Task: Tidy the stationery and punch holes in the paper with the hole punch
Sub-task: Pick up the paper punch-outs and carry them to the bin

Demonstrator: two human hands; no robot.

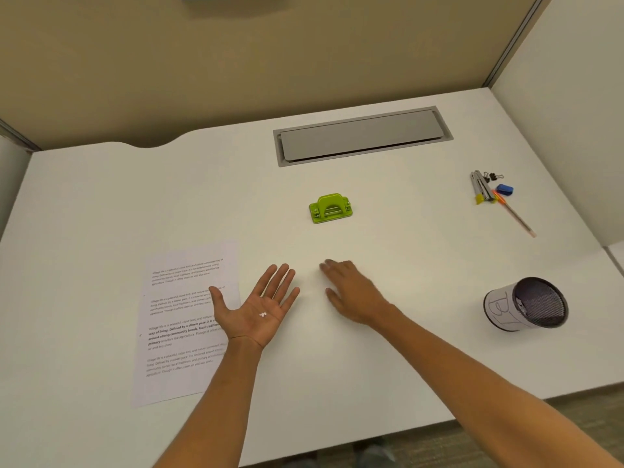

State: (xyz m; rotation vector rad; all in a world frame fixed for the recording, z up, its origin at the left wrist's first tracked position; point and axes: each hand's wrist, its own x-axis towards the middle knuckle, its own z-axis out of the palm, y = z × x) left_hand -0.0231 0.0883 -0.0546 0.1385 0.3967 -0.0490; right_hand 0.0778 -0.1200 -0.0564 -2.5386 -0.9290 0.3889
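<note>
The white desk (388,349) fills most of the view, walled by beige partitions, with a grey cable-tray lid (361,136) shut at 12 o'clock. A printed sheet of paper (175,332) lies flat at 8 o'clock; its right edge is hidden under the left hand (258,307) and forearm, and its text is too small to read. That hand is palm up with fingers spread apart, cupping a few tiny white paper bits (263,314). Just beside it, the right hand (351,293) is palm down on the bare desk, fingers loosely extended and motion-blurred, gripping nothing.

At 4 o'clock a black mesh pen cup (526,304) with a scribbled paper wrap lies tipped on its side, mouth toward the far wall; its inside is dark and I cannot tell whether anything is in it. The green hole punch (331,208) stands upright near the centre, well apart from the paper. At 2 o'clock sits a loose cluster: a silver stapler (481,185), a pencil (516,217), a blue eraser-like piece (505,188) and black binder clips (493,176), hard to make out.
</note>
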